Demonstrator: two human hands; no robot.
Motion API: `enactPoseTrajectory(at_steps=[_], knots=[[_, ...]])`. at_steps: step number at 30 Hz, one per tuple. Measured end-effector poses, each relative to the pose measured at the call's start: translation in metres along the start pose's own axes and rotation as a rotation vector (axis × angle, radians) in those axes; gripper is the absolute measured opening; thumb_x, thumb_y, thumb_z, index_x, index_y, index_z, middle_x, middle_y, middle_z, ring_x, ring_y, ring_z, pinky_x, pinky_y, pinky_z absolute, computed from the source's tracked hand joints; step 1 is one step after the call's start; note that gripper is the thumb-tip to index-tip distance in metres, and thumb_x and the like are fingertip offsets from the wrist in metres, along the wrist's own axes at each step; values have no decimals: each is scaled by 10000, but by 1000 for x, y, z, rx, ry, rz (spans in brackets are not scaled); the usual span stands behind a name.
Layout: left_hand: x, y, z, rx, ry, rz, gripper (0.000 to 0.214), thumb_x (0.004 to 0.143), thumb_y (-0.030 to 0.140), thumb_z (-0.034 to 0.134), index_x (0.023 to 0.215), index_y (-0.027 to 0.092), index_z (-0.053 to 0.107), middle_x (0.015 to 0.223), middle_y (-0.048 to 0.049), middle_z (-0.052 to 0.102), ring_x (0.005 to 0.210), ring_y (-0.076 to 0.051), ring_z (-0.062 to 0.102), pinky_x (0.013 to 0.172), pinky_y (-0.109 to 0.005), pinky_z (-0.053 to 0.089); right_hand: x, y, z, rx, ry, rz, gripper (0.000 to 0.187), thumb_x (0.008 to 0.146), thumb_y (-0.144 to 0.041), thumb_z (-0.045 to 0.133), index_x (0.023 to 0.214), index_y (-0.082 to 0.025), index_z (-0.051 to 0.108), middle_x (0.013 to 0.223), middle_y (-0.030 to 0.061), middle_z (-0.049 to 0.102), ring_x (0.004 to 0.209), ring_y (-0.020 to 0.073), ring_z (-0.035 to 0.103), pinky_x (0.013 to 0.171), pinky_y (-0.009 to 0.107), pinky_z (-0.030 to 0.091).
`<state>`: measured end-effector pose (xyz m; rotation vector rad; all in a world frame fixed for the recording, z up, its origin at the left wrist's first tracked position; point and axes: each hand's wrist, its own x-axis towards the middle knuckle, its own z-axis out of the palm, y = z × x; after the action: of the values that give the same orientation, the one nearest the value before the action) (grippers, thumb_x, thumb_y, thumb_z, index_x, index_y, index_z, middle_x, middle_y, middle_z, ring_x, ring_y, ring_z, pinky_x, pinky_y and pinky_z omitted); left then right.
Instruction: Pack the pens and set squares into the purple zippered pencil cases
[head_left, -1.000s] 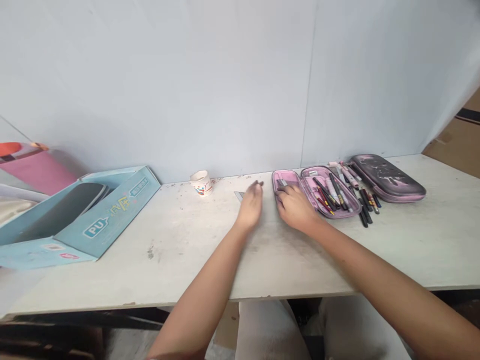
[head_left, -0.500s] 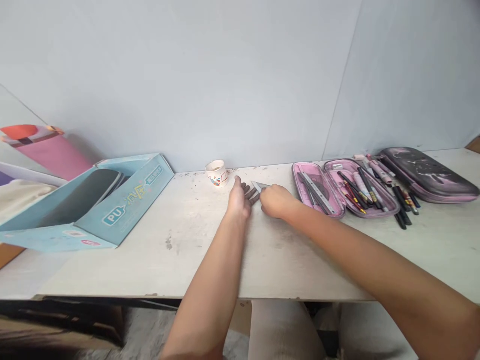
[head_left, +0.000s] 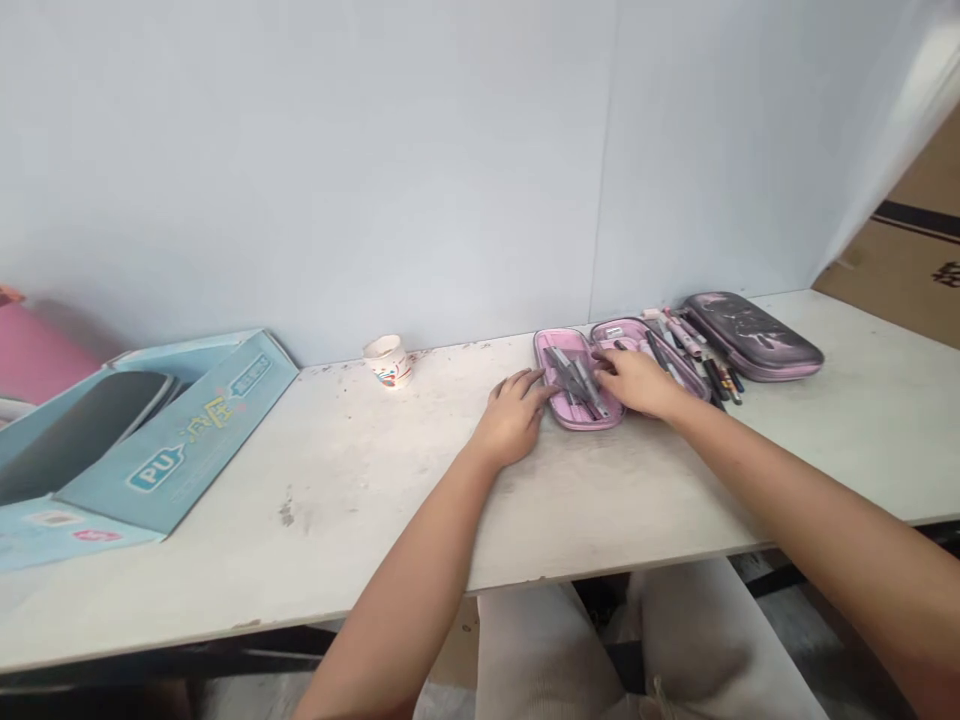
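This is looking like a plain desk corner, though the view is leaving home or workplace unclear. A scuffed pale surface (head_left: 360, 500) is running beneath the open pencil case (head_left: 556, 343), and a panelled wall (head_left: 375, 170) is rising behind it. Pens (head_left: 729, 382) and a closed case (head_left: 757, 337) are lying right of the open pencil case, a cardboard box (head_left: 885, 275) is showing farther right, and a blue carton (head_left: 180, 450) is sitting well left.

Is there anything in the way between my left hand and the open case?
Nothing visible: your left hand reaches the left edge of the open case. The cup stands farther left, out of the way.
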<state>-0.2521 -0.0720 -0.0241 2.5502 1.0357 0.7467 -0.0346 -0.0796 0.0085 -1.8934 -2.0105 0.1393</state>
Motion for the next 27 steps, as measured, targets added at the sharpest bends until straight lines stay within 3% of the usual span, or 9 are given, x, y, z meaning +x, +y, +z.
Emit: enactPoseTrajectory(at_steps=[5,9,12,16,21,27], knots=[[2,5,-3,187,-66,11,282,814,182,458,1056,270,572,1394,-43,395,1333,-267,215,1073,-550,153,-25,53,-18,-62,74,68,352,844,-278,412,1106,-138,600,1118,111,627,1037,198,568,849,265,396],[-10,11,-17,248,-102,90,259,796,176,472,1024,244,573,1376,-70,405,1329,-291,210,1057,-555,194,-38,81,-23,-181,17,159,357,860,-317,379,1002,-114,635,1011,157,653,965,240,597,806,307,409],[-26,22,-28,277,-190,147,267,774,173,486,1028,221,554,1368,-87,410,1333,-301,210,1052,-542,223,-38,77,-17,-178,-73,137,366,864,-357,376,978,-126,635,986,153,661,933,242,608,771,305,416],[-44,45,-39,291,-303,185,219,764,195,503,979,209,545,1319,-89,467,1327,-289,240,1073,-515,206,-25,55,-6,-110,-102,50,313,834,-254,395,1021,-139,618,1042,136,651,954,227,602,774,289,411],[-40,65,-43,341,-276,198,293,801,309,507,1072,197,530,1239,-107,533,1299,-289,304,1103,-518,112,-6,46,11,191,27,61,306,800,-178,408,1024,-125,610,1058,115,647,997,205,578,835,278,404],[14,62,-44,397,-171,267,582,762,516,540,1224,170,473,1289,-138,491,1311,-322,290,1107,-500,129,-6,55,24,788,115,-26,267,821,-266,469,1037,-152,578,1064,78,633,983,164,573,893,307,413]])
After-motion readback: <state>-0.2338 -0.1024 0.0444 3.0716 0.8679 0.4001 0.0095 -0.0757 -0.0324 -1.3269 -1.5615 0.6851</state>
